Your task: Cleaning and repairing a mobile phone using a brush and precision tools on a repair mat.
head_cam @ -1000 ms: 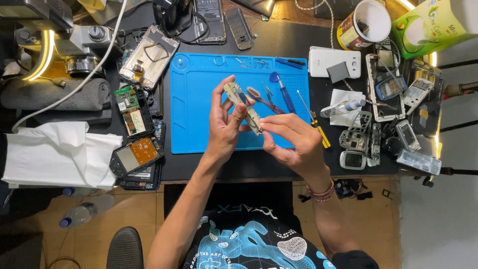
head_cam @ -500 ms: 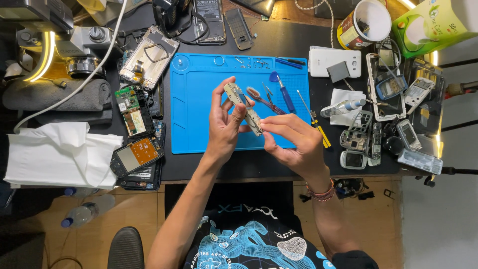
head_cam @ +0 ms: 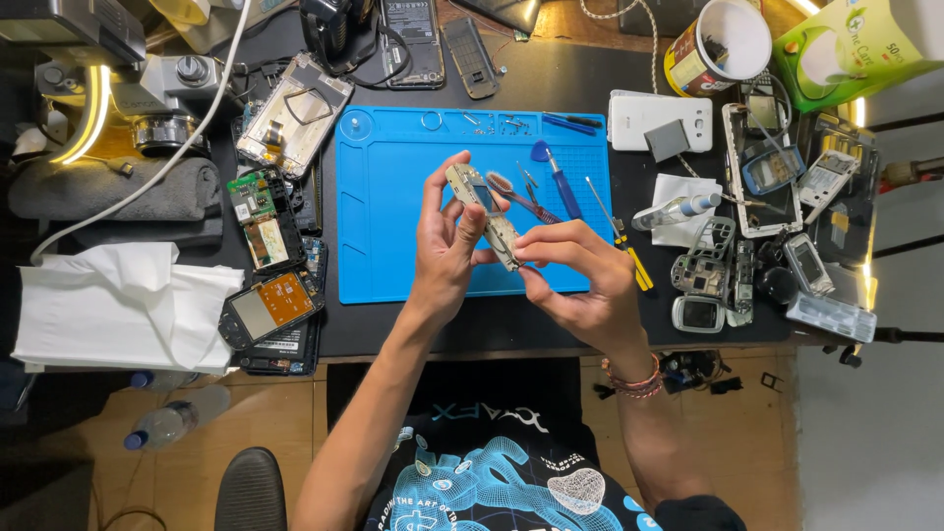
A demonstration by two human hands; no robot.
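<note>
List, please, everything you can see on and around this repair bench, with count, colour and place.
work mat: one, blue, centre of the dark table.
phone circuit board: one, pale with a small screen, held above the mat.
screwdriver: one, blue, upper right of the mat.
yellow-handled tool: one, at the mat's right edge.
opened phones and parts: many, grey and silver, right of the mat.
green board: one, left of the mat.
white cloth: one, far left.
cup: one, white inside, top right.
plastic bottle: one, clear, on the floor at left.
left hand: grips the board's upper part.
right hand: pinches its lower end.
</note>
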